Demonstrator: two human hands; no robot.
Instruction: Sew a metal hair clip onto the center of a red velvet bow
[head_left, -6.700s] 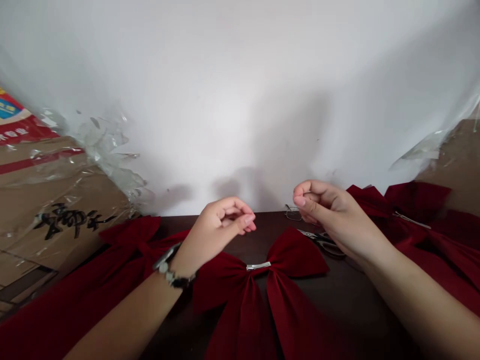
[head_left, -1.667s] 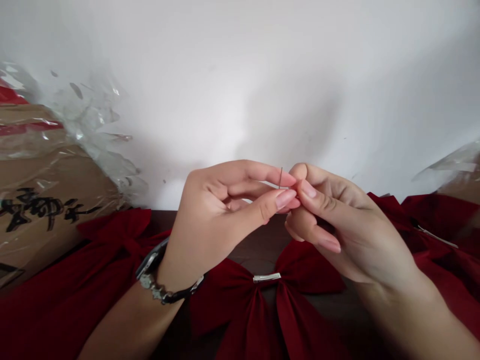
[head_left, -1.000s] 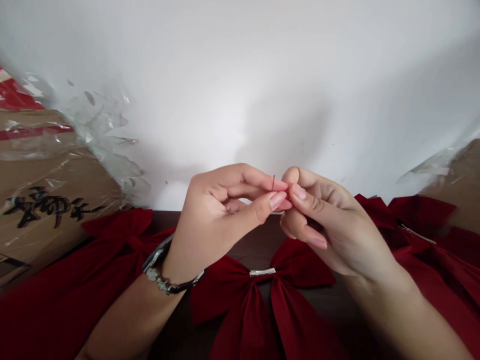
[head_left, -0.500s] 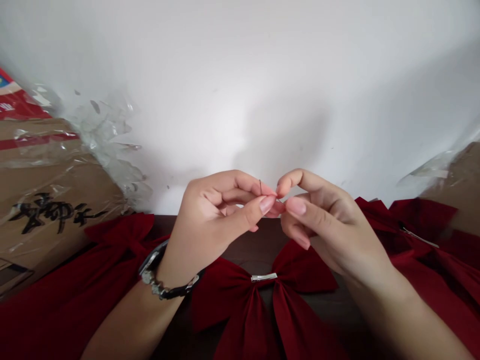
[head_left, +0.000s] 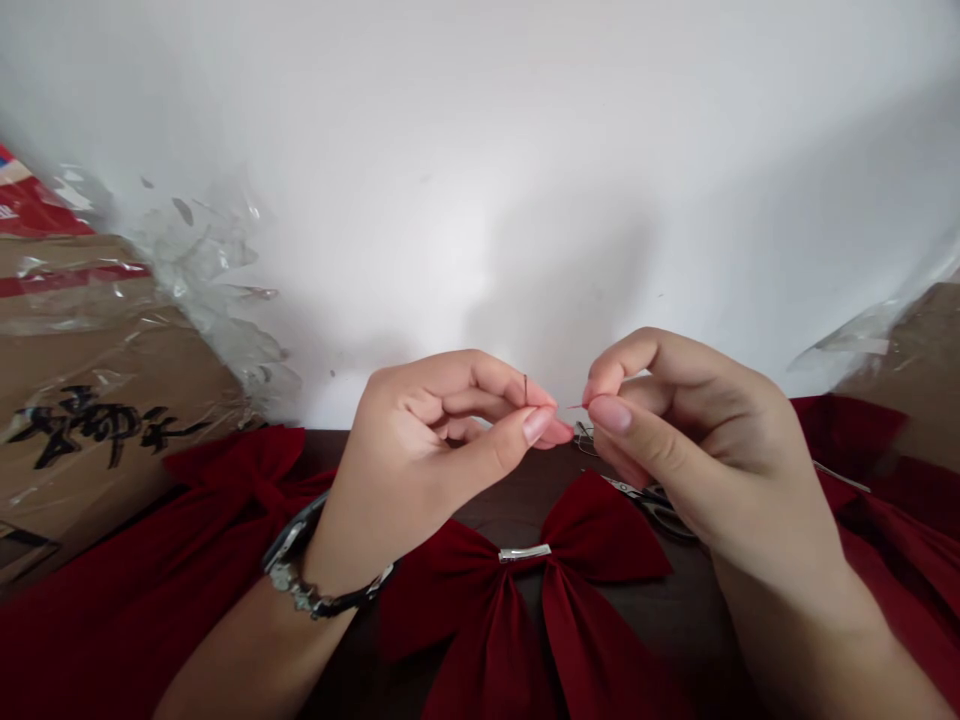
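My left hand [head_left: 442, 450] pinches a thin steel sewing needle [head_left: 525, 389] between thumb and fingertips, with only its tip showing. A short length of fine red thread [head_left: 577, 406] runs from those fingertips to my right hand [head_left: 690, 430], whose thumb and forefinger are pinched on it. Both hands hover above a dark red velvet bow [head_left: 480, 590] with a silver metal clip [head_left: 523, 553] at its centre. Neither hand touches the bow. The thread's far end is hidden by my right fingers.
Steel scissors [head_left: 652, 505] and wire glasses [head_left: 585, 438] lie on the dark table [head_left: 675, 620] behind the bow. More red bows lie left [head_left: 240, 475] and right [head_left: 862, 430]. A plastic-wrapped cardboard box [head_left: 97, 400] stands left, before a white wall [head_left: 480, 150].
My right hand has drawn rightward, apart from my left, and a short red thread now shows between them. The needle stays pinched in my left fingers.
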